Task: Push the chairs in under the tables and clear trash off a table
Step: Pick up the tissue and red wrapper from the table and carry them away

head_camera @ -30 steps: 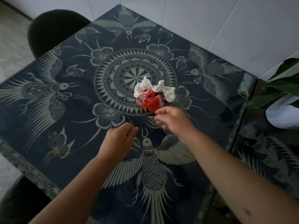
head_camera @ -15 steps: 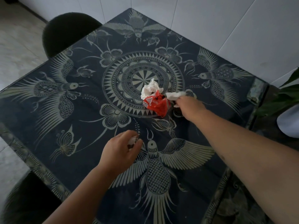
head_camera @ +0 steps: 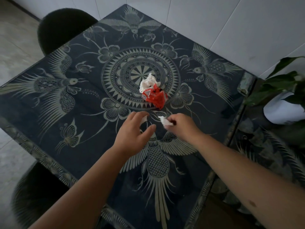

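On the dark patterned table, near its centre, lies a crumpled white tissue with a red wrapper against its near side. My right hand hovers just in front of the wrapper and pinches a small white tissue scrap. My left hand is beside it, fingers curled loosely around another white tissue piece that shows between thumb and fingers. The two hands are close together but apart.
A dark round chair stands at the table's far left side, and another dark chair sits at the near left corner. At the right, a second patterned table carries a leafy plant in a white pot. White tiled wall behind.
My right hand has pulled back from the trash pile toward me with a tissue scrap pinched off it. My left hand has moved forward and right, toward the right hand.
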